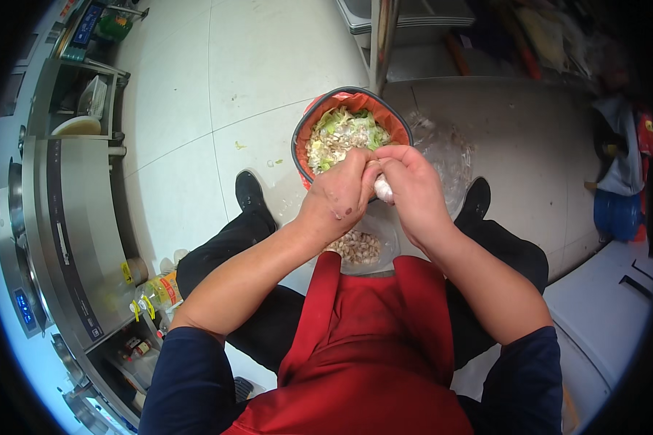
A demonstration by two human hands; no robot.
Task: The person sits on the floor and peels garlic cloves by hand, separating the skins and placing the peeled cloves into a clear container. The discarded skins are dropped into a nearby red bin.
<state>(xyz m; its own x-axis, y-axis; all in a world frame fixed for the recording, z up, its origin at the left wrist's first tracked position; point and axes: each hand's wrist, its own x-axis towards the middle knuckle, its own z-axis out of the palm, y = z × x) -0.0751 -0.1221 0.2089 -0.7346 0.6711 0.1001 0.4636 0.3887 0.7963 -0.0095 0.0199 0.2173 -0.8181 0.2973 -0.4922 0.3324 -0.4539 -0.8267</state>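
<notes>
Both hands meet over the near edge of a bin (297, 142) lined with an orange-red bag. A white garlic bulb (383, 189) sits between them, held by my right hand (413, 182). My left hand (344, 187) presses its fingers to the bulb's top, where the fingertips hide the contact. Inside the bin lie leafy green scraps (334, 122) and pale garlic skins (343, 144). Below my wrists, a clear plastic bowl or bag (389, 247) holds many separated garlic cloves (359, 247), partly covered by my left forearm and the red apron (370, 326).
A clear plastic bag (446, 157) lies right of the bin, near a metal table leg (383, 49). Stainless kitchen units (87, 217) line the left, with oil bottles (160, 291) beside them. A blue water jug (617, 215) and a white cabinet (598, 310) stand right.
</notes>
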